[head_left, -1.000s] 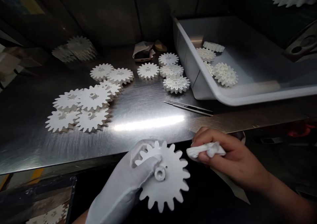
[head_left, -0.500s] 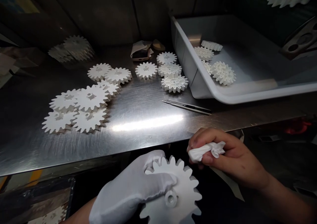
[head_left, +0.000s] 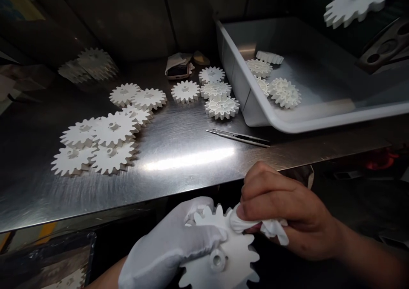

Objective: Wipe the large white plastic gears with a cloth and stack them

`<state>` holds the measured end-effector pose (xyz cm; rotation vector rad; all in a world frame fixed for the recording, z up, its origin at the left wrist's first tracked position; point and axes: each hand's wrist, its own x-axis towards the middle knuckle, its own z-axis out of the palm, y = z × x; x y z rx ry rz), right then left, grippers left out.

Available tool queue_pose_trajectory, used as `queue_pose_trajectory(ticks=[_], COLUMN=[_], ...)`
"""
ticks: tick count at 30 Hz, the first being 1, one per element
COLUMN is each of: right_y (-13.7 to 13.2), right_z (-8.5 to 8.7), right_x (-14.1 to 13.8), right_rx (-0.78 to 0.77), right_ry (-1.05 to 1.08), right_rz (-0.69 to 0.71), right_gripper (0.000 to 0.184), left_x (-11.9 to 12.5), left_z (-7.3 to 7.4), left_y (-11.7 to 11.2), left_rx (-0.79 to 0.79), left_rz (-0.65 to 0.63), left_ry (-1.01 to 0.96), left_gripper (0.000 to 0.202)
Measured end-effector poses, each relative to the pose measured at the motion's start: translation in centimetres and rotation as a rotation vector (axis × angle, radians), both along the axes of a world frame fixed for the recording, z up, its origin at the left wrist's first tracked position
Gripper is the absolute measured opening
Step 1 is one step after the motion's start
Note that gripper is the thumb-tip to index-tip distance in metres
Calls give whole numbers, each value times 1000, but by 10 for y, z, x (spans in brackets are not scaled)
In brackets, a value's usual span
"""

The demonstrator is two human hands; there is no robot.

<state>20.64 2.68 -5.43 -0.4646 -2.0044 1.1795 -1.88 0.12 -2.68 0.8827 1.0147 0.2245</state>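
Note:
My left hand (head_left: 179, 238), in a white glove, grips a large white gear (head_left: 233, 259) by its upper left side, thumb across its face near the raised hub. The gear's lower edge runs out of view. Bare, my right hand (head_left: 284, 208) pinches a crumpled white cloth (head_left: 243, 223) and presses it on the teeth at the gear's upper right. Both hands are in front of the metal table's edge. On the table lies a slim craft knife (head_left: 239, 138), apart from both hands.
Several white gears (head_left: 115, 127) lie in overlapping stacks on the metal table (head_left: 179, 135). More gears (head_left: 222, 107) stand beside a grey tray (head_left: 275, 125), which holds several others. A phone-like object (head_left: 178, 72) lies at the back. At upper right another gear (head_left: 361, 1) shows.
My right hand has moved left and down, bringing the cloth from beside the gear onto its teeth. My left hand keeps its hold. The gear at upper right has shifted left and down.

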Motion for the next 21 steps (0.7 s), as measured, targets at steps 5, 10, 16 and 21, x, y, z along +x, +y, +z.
queue_pose_trajectory(ticks=[5, 10, 16, 21], right_y=[-1, -7, 0, 7], right_z=[3, 12, 14, 12], right_x=[1, 3, 6, 11], right_rx=[98, 226, 93, -171], right_ry=[-1, -153, -147, -329], right_rz=[20, 37, 97, -148], right_gripper=[26, 27, 19, 12], left_x=[9, 10, 7, 5], left_z=[17, 14, 3, -2], left_y=[11, 10, 3, -3], left_rx=[-29, -10, 8, 26], left_rz=[-37, -50, -63, -83], left_ry=[1, 46, 28, -8], left_gripper=[39, 36, 27, 28])
